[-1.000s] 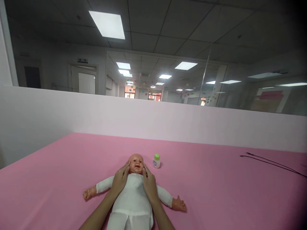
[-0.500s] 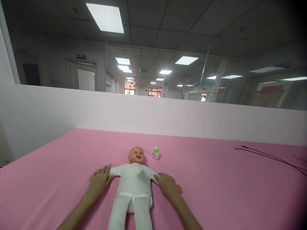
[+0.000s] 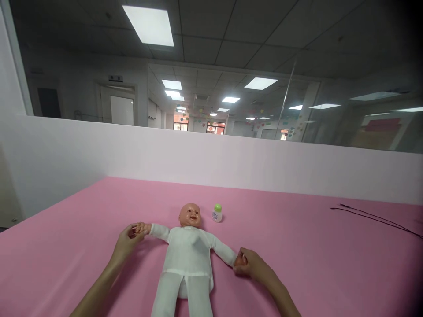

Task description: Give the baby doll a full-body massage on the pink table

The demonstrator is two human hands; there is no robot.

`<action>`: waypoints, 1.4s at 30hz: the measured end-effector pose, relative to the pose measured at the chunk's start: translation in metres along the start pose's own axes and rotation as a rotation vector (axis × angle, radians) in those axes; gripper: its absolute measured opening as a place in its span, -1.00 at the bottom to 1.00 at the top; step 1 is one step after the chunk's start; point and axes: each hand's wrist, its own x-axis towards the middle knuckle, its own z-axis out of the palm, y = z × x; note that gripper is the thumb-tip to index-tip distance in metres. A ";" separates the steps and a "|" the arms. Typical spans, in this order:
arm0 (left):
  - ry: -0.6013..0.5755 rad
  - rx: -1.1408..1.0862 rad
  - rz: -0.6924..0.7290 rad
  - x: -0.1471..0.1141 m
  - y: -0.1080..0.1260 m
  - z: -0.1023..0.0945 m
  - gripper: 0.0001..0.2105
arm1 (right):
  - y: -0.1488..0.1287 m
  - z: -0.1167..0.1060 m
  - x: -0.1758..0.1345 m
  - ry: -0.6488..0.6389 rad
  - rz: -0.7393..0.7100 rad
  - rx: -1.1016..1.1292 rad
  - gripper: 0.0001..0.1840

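Note:
A baby doll [image 3: 190, 251] in a white cloth top and trousers lies face up on the pink surface [image 3: 280, 273], its head away from me and both arms spread. My left hand [image 3: 126, 240] is closed around the doll's hand on the left side, fingers and thumb gripping it. On the other side, my right hand [image 3: 249, 263] is closed around the doll's other hand, mostly covering it. Beside the doll's head stands a small clear bottle [image 3: 217, 215] with a green cap, touched by neither hand.
Two thin black cords [image 3: 373, 215] lie across the surface at the right. A low white wall [image 3: 231, 160] bounds the far side, with a glass panel above it. Through the glass a room with ceiling lights shows.
Both my hands have slid outward from the doll's sleeves to its hands and closed on them. The doll's arms now show more fully. The view has shifted slightly.

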 end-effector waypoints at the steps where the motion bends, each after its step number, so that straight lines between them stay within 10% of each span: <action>1: 0.011 -0.038 0.003 0.001 0.003 0.008 -0.50 | 0.000 0.002 0.003 0.001 -0.008 0.126 -0.71; 5: 0.058 -0.103 0.070 0.004 0.012 0.046 -0.56 | -0.006 0.017 0.017 0.296 -0.072 0.682 -0.30; 10: -0.048 -0.090 0.326 0.001 0.010 0.081 -0.74 | -0.024 0.049 0.026 0.408 -0.092 0.853 -0.43; 16: -0.442 0.132 0.487 -0.009 0.004 0.078 -0.82 | -0.062 0.074 0.012 0.308 -0.633 0.412 -0.71; 21: -0.509 0.205 0.530 -0.013 0.005 0.075 -0.81 | -0.082 0.076 0.009 0.103 -0.945 -0.149 -0.68; 24: -0.285 0.082 0.448 -0.007 -0.002 0.078 -0.77 | -0.078 0.066 0.026 0.249 -0.798 0.070 -0.73; 28: 0.120 -0.074 0.195 0.010 -0.016 0.069 -0.52 | -0.048 0.051 0.063 0.564 -0.229 0.667 -0.35; 31: 0.194 -0.125 0.005 0.020 -0.025 0.058 -0.36 | -0.022 0.048 0.082 0.464 -0.015 0.830 -0.21; 37: 0.094 -0.102 0.106 0.021 -0.028 0.064 -0.31 | -0.021 0.055 0.076 0.291 -0.225 0.803 -0.31; 42: -0.152 0.149 0.413 0.003 -0.020 0.069 -0.68 | -0.043 0.060 0.052 0.308 -0.639 0.338 -0.62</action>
